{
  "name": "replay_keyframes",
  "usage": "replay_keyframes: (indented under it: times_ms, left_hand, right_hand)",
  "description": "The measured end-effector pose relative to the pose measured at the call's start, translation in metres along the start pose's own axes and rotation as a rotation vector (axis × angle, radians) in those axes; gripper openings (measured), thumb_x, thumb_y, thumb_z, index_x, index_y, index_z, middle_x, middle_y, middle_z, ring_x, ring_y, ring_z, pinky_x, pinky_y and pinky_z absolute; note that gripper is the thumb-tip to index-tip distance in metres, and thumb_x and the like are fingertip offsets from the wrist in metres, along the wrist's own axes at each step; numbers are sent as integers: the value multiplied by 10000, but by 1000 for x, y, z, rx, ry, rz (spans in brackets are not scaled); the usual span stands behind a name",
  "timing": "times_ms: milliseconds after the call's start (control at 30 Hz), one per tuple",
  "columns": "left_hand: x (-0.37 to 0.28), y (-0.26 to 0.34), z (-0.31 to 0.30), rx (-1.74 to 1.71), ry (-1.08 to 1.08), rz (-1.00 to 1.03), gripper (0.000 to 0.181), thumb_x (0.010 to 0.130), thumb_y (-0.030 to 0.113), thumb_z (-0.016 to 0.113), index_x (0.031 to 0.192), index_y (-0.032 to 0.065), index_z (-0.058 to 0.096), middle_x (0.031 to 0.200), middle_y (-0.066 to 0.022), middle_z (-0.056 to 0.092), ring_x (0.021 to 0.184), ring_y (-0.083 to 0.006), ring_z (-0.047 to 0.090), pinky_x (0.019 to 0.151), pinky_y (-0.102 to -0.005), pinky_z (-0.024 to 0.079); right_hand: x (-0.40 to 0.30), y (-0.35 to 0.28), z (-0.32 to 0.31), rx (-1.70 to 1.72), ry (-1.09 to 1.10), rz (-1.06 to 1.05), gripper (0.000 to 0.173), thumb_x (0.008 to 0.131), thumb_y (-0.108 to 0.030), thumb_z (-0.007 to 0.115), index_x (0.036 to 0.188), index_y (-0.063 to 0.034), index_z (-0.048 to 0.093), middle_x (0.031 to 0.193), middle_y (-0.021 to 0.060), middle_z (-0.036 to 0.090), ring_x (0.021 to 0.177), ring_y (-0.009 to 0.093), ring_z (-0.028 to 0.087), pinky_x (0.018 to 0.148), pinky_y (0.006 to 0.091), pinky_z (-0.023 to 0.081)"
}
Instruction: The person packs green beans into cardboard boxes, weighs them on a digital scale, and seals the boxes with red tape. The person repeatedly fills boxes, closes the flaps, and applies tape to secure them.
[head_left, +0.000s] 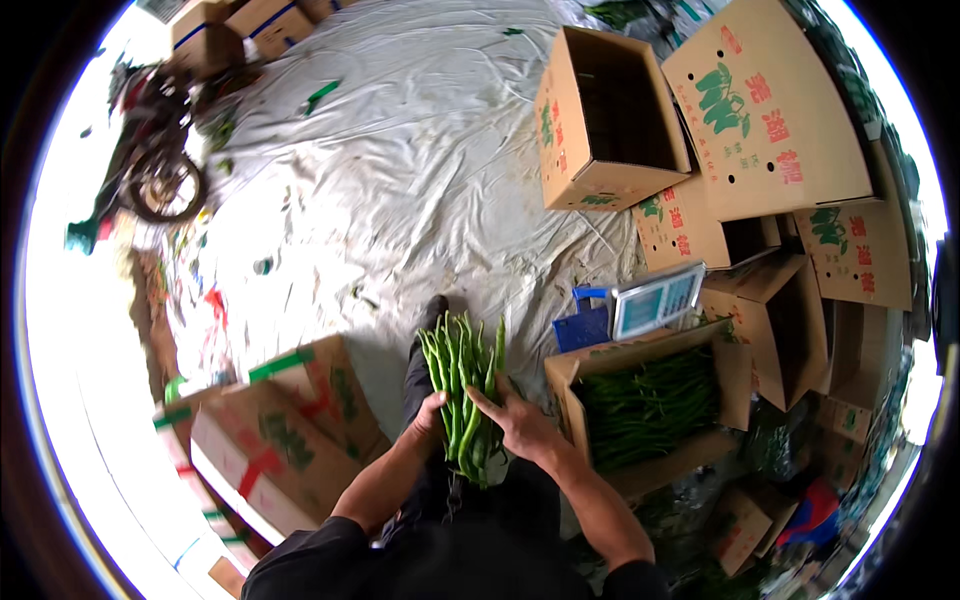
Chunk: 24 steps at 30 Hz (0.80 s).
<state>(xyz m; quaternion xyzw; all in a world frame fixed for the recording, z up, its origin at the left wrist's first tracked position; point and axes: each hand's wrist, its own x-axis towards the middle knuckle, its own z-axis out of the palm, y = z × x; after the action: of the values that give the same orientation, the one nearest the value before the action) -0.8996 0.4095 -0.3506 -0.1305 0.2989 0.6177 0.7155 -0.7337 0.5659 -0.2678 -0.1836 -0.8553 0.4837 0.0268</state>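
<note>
A bunch of long green chili peppers (459, 360) is held in front of my body, its peppers lying roughly side by side. My left hand (430, 417) grips the bunch from the left, thumb on top. On the other side, my right hand (519, 421) holds its right edge, with one finger laid over the peppers. The undersides of both hands are hidden. Just right of my right hand stands an open cardboard box (568, 405), with many green peppers (652, 397) packed lengthwise in it.
A weighing scale's display (651, 303) rises behind the pepper box. Open cardboard boxes (551, 142) are stacked at the right. Taped cartons (277, 442) stand close on my left. Wrinkled pale sheeting (420, 172) covers the floor. A motorcycle (161, 169) is at the far left.
</note>
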Motion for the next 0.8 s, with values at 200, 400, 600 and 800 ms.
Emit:
replay_keyframes:
  times_ms: [200,400,600,800]
  left_hand:
    - [162,69,-87,55,140,-330,709,787,374,762,1384,54,555,1271,-134,671,1150,-294,646,1055,-455,487]
    - [321,120,-170,208,168,-295,634,835,314,721,1368,16,552,1267,-141,667,1140,-263,654,1037,-414,507]
    - [458,151,-257,462,211,-159,495,826,207,752,1257,1,622,1106,-119,717,972,-233,701,899,-388,578]
    - [542,161,-289,456,244,-145,351,883,206,750,1183,44,669,1076,-73,728,955,-199,705,873,-368,585]
  right_hand:
    - [86,136,75,558,286,318,749,882,-102,598,1581,-94,331,1581,321,312,1463,457,337,1152,450,358]
    - [202,279,164,473,562,442,1017,919,-287,716,1602,36,36,1630,275,235,1513,347,263,1213,385,230]
    - [289,412,198,864,778,600,776,983,-182,579,1585,57,150,1529,212,444,1380,270,469,1123,341,371]
    - [332,518,218,787,825,489,605,1036,-254,492,1537,40,325,1440,254,541,1315,322,550,1075,370,425]
